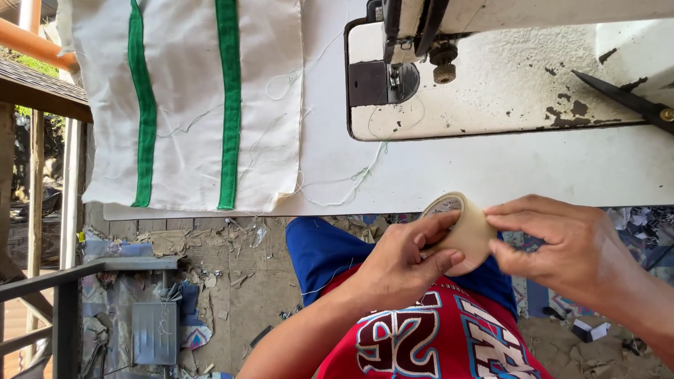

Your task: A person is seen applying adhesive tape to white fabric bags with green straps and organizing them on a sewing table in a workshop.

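While both hands worked, the tape roll stood on edge.
Left hand and right hand gripped it, core opening facing up-left toward the bench.

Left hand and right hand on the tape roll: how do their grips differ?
The left hand wraps the beige tape roll from below, thumb across its face; the right hand only pinches at the roll's outer edge with its fingertips. The left comes from lower left, the right from the right. Both touch the roll.
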